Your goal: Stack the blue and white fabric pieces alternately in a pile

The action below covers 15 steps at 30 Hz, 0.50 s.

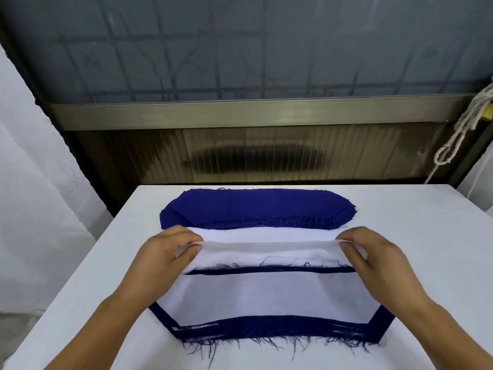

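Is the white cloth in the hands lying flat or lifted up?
Partly lifted. The left hand and right hand pinch the white piece's far corners; its near part lies on the pile.

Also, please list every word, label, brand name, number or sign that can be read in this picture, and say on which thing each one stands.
None: no readable text shows anywhere.
The white fabric piece held by the left hand and the right hand is plain.
The blue fabric stack and the table carry no print.
The yellow object by the rope is mostly out of view.
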Each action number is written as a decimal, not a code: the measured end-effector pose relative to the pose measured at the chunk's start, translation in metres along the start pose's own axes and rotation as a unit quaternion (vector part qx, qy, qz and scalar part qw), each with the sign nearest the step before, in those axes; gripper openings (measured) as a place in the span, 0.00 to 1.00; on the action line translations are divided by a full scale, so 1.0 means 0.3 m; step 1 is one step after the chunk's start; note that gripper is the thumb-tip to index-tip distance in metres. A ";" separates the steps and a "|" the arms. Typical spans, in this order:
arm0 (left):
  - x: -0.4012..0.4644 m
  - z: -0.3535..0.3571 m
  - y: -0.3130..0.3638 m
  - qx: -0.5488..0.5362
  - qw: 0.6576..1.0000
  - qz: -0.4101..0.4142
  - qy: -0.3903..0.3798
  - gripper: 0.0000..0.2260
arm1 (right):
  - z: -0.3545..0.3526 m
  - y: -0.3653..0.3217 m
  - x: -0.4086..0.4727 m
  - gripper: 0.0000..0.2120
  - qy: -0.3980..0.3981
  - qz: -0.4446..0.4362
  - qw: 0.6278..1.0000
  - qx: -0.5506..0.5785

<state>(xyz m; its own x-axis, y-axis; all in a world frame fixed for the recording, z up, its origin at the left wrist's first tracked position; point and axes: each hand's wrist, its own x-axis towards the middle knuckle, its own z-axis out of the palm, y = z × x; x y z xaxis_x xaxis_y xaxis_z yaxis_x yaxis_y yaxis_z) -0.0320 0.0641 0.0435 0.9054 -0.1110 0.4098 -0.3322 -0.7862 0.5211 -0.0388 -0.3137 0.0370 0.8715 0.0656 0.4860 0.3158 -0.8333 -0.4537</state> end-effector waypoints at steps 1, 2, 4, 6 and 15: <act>-0.016 -0.003 0.002 0.020 0.999 0.035 0.035 0.03 | 0.001 0.008 -0.017 0.06 0.036 -0.041 0.999 -0.006; -0.038 -0.002 0.000 0.041 0.996 0.066 0.053 0.05 | 0.006 0.021 -0.040 0.09 0.057 -0.082 0.995 -0.013; -0.097 0.016 -0.018 0.045 0.991 0.114 0.048 0.12 | 0.030 0.053 -0.102 0.13 0.064 -0.163 0.984 -0.027; -0.163 0.048 -0.042 0.025 0.989 0.145 0.026 0.18 | 0.065 0.079 -0.166 0.16 0.044 -0.217 0.975 -0.027; -0.281 0.136 -0.094 0.038 0.986 0.164 -0.004 0.24 | 0.105 0.097 -0.244 0.23 0.022 -0.210 0.978 -0.004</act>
<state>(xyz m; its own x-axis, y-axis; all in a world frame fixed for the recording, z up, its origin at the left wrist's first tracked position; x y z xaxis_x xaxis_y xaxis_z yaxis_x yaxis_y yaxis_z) -0.0881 0.0710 -0.0362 0.7546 -0.3714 0.5410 -0.5871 -0.7504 0.3037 -0.0815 -0.3254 -0.0355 0.6489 0.3781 0.6603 0.6384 -0.7428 -0.2019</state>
